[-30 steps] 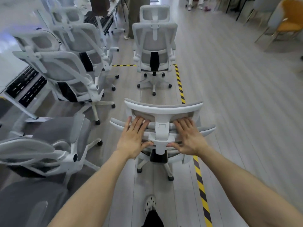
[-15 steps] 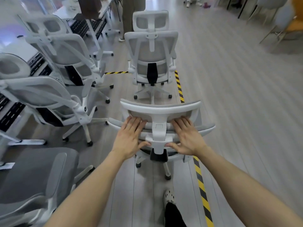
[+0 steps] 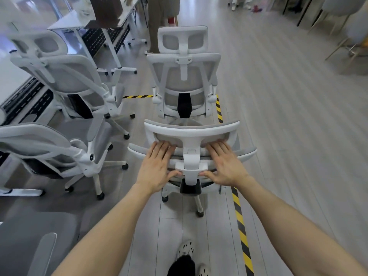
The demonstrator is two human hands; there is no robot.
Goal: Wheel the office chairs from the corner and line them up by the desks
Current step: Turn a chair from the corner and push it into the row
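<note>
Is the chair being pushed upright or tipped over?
Upright: the white office chair stands on its casters, left hand and right hand pressed flat against its back.

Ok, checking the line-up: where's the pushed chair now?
Head view, centre: the pushed chair is just behind the chair ahead, with the striped tape running along its right side.

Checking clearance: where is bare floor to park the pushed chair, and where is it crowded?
Bare floor lies right of the striped tape, wide open. The lane between tape and left chairs is blocked by the chair ahead, close beyond the pushed chair. Left, by the desks, chairs crowd together.
</note>
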